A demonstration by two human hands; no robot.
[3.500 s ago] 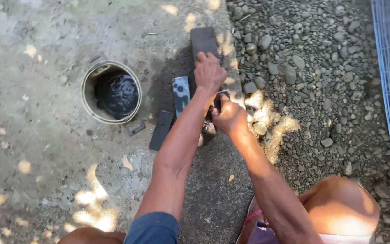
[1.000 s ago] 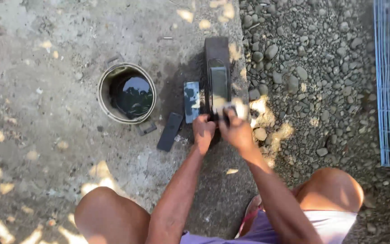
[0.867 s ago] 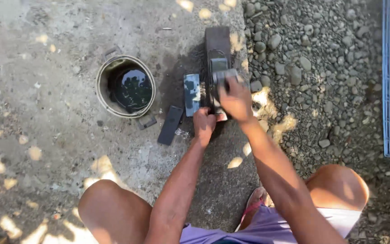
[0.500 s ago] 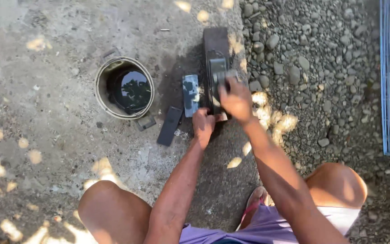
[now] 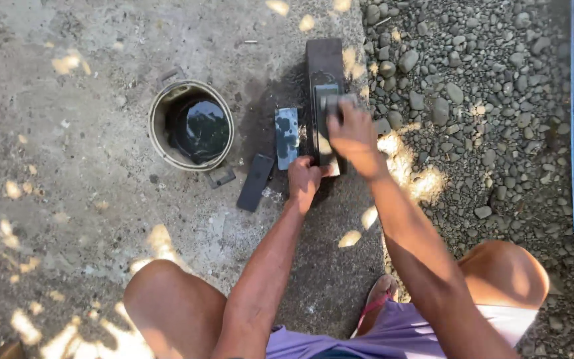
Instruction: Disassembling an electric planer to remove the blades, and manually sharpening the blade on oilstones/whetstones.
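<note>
Since before, our right hand (image 5: 350,133) slid toward 12 o'clock | it presses a small flat grey metal piece (image 5: 330,103) on the long dark stone block (image 5: 323,60) | block runs 12-to-6 | left hand (image 5: 303,181) grips its 6 o'clock end | round metal can of dark water (image 5: 191,126) at 9 o'clock.

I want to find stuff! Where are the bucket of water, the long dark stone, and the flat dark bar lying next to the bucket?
bucket (image 5: 161,143), head view, on its left rim.
long dark stone (image 5: 325,56), head view, on its far bare end.
flat dark bar (image 5: 256,182), head view, on its middle.
</note>
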